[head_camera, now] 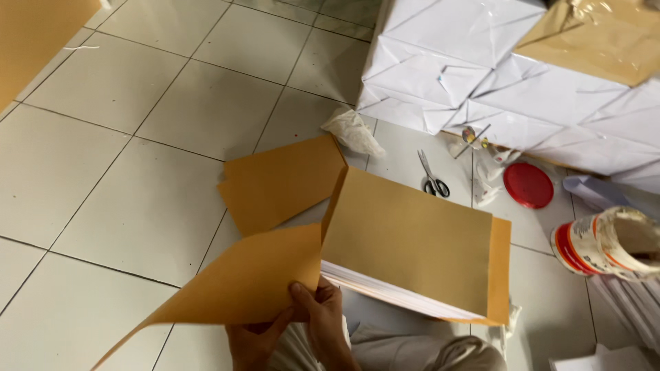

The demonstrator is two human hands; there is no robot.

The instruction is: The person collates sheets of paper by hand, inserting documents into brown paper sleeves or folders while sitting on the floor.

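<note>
A stack of white sheets lies on the tiled floor, with brown kraft paper folded over its top. A loose flap of the same brown paper sticks out to the left of the stack. My right hand pinches the flap's lower edge, thumb on top. My left hand grips the same edge from below, just left of the right hand. Another brown sheet lies flat on the floor behind the flap.
Scissors, a red round lid and a crumpled white plastic scrap lie beyond the stack. An open jar with a red and white label lies at the right. White-wrapped bundles are piled at the back right. A brown sheet fills the top left corner.
</note>
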